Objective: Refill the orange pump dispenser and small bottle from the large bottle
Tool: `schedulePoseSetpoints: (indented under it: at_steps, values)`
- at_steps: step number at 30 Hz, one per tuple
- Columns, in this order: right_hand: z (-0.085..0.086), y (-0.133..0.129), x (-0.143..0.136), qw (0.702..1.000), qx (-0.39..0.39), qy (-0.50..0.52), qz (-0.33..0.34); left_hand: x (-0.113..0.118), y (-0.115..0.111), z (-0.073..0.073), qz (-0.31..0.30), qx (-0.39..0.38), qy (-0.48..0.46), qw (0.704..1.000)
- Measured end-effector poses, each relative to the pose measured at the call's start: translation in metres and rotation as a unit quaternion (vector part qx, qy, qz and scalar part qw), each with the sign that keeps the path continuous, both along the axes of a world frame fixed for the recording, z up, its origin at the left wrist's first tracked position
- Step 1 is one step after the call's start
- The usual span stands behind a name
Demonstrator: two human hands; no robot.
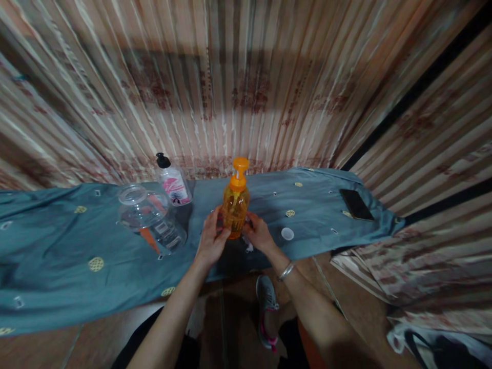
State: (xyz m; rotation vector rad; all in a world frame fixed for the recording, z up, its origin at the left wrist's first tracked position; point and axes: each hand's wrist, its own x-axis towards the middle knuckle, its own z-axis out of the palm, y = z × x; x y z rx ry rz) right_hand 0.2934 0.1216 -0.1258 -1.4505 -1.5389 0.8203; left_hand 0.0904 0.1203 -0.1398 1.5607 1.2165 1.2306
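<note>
An orange pump bottle (236, 207) stands upright near the middle of the cloth-covered table, its orange pump head on top. My left hand (213, 237) is closed on the lower left side of the bottle, thumb at the front. On the opposite side, my right hand (258, 233) grips the bottle's lower right, with its fingers curled in. Something small and pale, too unclear to name, lies just under my right hand. A small white round cap (287, 234) rests on the cloth to the right of that hand.
Left of my hands stand a clear plastic jar (134, 207) and a clear bottle with a pink label and black pump (175, 185). A dark phone (356, 204) lies at the right on the blue-green cloth (126, 277). Curtains (246, 92) hang behind.
</note>
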Motion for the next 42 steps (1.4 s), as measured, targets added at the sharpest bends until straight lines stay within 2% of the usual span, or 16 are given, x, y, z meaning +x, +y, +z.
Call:
schedulePoseSetpoints:
  at_steps: [4, 7, 11, 14, 19, 22, 27, 31, 38, 42]
  values:
    - [0.002, -0.008, 0.003, 0.999, -0.022, -0.011, 0.036, -0.006, 0.015, 0.002, -0.011, -0.043, -0.037, 0.998]
    - [0.005, -0.013, 0.000, 0.997, 0.003, -0.013, 0.074, -0.002, 0.018, 0.004, -0.018, -0.059, -0.058, 0.996]
    - [0.005, -0.013, -0.009, 0.997, 0.046, -0.028, 0.052, 0.004, 0.014, 0.005, -0.029, -0.060, -0.074, 0.995]
    - [0.009, -0.009, -0.007, 0.998, 0.036, -0.025, 0.051, 0.000, 0.013, 0.006, -0.034, -0.054, -0.083, 0.995]
    - [0.024, -0.002, 0.002, 0.990, 0.012, 0.034, 0.135, -0.011, 0.020, 0.004, -0.024, -0.054, -0.084, 0.995]
    - [0.029, 0.000, 0.005, 0.989, -0.013, 0.053, 0.137, -0.008, 0.025, 0.002, -0.019, -0.055, -0.084, 0.995]
    - [0.028, 0.005, 0.010, 0.989, -0.059, 0.055, 0.122, 0.005, 0.025, 0.005, -0.055, -0.056, -0.100, 0.992]
    - [0.024, 0.007, 0.015, 0.986, -0.076, 0.073, 0.126, 0.003, 0.021, 0.009, -0.054, -0.063, -0.098, 0.992]
    - [0.021, 0.009, 0.018, 0.960, -0.138, 0.145, 0.196, -0.011, 0.016, 0.015, -0.036, -0.071, -0.080, 0.994]
    - [0.021, 0.010, 0.021, 0.962, -0.128, 0.132, 0.204, -0.009, 0.016, 0.018, -0.035, -0.073, -0.100, 0.992]
